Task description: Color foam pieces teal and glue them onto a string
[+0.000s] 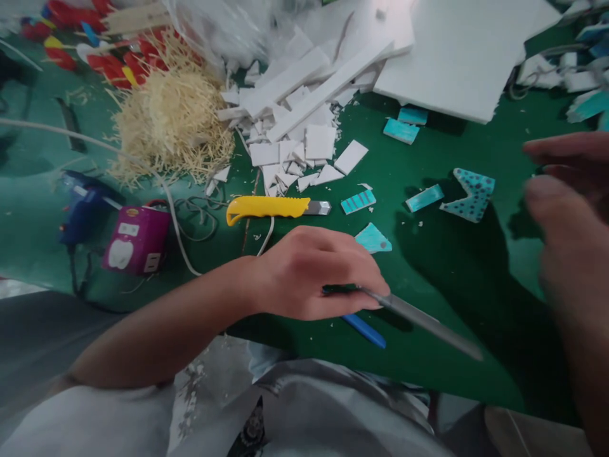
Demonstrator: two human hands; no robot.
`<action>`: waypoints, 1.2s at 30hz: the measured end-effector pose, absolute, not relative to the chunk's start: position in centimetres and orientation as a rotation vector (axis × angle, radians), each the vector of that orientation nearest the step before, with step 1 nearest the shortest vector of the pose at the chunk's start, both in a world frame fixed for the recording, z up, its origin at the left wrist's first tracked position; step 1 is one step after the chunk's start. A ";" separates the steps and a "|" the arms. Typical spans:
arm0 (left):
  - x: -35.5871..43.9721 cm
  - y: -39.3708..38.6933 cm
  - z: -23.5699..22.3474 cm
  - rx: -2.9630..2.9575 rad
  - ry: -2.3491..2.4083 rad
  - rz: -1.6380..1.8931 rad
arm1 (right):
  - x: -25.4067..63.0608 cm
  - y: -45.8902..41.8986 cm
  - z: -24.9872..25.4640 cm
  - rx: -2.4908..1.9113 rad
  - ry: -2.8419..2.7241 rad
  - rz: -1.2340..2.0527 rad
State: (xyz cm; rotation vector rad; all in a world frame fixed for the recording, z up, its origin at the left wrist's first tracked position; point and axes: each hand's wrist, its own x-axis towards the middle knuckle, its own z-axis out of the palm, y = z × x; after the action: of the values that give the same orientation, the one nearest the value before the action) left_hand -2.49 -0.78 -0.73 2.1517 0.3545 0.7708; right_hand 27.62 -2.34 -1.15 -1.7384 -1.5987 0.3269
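The grey tool was above the near counter, grasped by the left hand; the blurred right hand was released, thumb and fingers parted. Left lay a purple box, its label illegible.

Jumbled white foam-board scraps lay far on the green tabletop.
The yellow plastic cutter lay nearer than the scraps, left of the striped turquoise rectangular piece; the boxy purple package lay left of the cutter, nearer than the heaped pale straw strands. The notched, spotted turquoise piece lay farther right, left of the right hand. In the left hand, the slim grey metal blade pointed right.
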 end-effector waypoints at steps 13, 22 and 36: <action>-2.4 -0.1 -2.2 2.591 0.947 0.690 | 28.2 -0.6 -1.8 -1.919 -2.111 0.209; -1.7 0.0 -3.2 2.725 0.920 0.583 | 27.2 -0.9 -0.7 -1.977 -1.997 0.175; -2.6 0.4 -2.3 2.669 0.891 0.763 | 25.3 -2.8 -0.4 -1.493 -2.180 -0.054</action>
State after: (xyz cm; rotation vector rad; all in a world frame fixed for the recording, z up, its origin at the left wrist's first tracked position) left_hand -2.55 0.40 -2.28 2.6694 0.8908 0.7629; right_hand 25.30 -2.80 -0.45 -1.4933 -2.1797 -0.0540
